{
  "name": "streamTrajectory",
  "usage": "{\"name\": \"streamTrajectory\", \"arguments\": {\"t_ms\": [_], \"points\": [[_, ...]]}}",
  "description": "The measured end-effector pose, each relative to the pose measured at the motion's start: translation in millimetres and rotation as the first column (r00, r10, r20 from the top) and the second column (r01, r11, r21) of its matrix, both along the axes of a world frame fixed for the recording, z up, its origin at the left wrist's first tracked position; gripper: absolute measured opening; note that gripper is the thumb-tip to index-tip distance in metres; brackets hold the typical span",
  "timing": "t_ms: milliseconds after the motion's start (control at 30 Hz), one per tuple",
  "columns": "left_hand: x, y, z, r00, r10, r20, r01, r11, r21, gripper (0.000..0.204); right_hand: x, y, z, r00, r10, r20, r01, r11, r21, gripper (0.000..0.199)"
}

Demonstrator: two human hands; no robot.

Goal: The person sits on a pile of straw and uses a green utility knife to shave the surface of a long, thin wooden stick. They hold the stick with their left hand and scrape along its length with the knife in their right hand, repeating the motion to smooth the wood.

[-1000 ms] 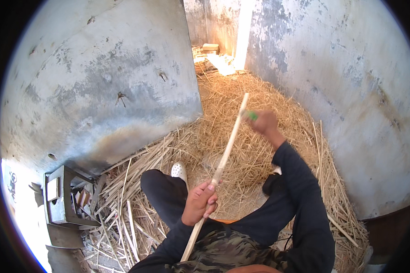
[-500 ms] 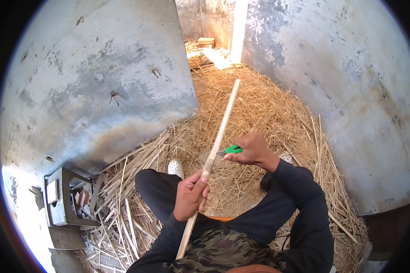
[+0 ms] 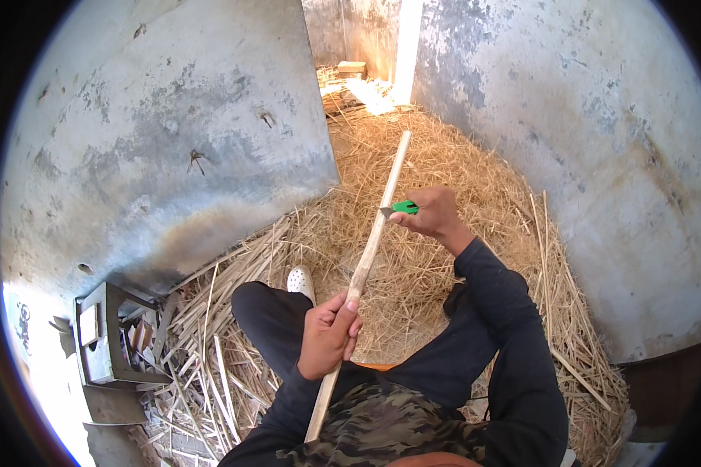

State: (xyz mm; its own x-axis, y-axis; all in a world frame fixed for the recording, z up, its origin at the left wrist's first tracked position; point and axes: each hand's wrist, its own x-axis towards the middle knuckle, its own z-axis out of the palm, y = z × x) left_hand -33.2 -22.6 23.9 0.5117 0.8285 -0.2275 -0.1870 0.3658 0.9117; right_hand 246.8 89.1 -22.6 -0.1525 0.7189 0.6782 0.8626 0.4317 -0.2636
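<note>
A long pale strip, bamboo or wood by its look, slants up and away from my lap. My left hand is wrapped round its lower part, thumb along the top. Farther up, my right hand grips a green utility knife. The knife's short blade points left and meets the strip's right side, above a darker joint in the strip. The strip's lower end rests by my camouflage-patterned shirt.
Straw and shavings cover the floor ahead. Split strips lie heaped at the left, more along the right wall. A wooden stool-like frame stands at the left. A large grey wall slab rises at the left. A block lies far ahead.
My right hand and the knife have moved up and away along the strip, toward its far end. My left hand keeps its hold in nearly the same place.
</note>
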Motion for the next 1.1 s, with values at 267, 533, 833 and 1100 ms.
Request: {"name": "streamTrajectory", "arguments": {"t_ms": [267, 533, 833, 1100], "points": [[-4, -5, -6, 1.0, 0.018, 0.004, -0.018, 1.0, -0.015, 0.033, -5, -1, 2, 0.998, 0.01, 0.063, -0.012, 0.999, 0.037, 0.072], [-4, -16, -4, 0.995, -0.069, -0.072, 0.07, 0.998, 0.007, 0.036, 51, 35, -19, 0.958, -0.285, -0.008, 0.284, 0.955, -0.082, 0.073], [-9, -36, 12, 0.973, -0.118, -0.2, 0.119, 0.993, -0.01, 0.035, 155, 46, -13, 0.731, -0.669, -0.132, 0.614, 0.73, -0.299, 0.074], [3, 11, -8, 0.999, 0.025, 0.021, -0.025, 1.0, -0.003, 0.039, 5, -26, 10, 0.998, 0.063, -0.005, -0.063, 0.996, -0.062, 0.072]]}}
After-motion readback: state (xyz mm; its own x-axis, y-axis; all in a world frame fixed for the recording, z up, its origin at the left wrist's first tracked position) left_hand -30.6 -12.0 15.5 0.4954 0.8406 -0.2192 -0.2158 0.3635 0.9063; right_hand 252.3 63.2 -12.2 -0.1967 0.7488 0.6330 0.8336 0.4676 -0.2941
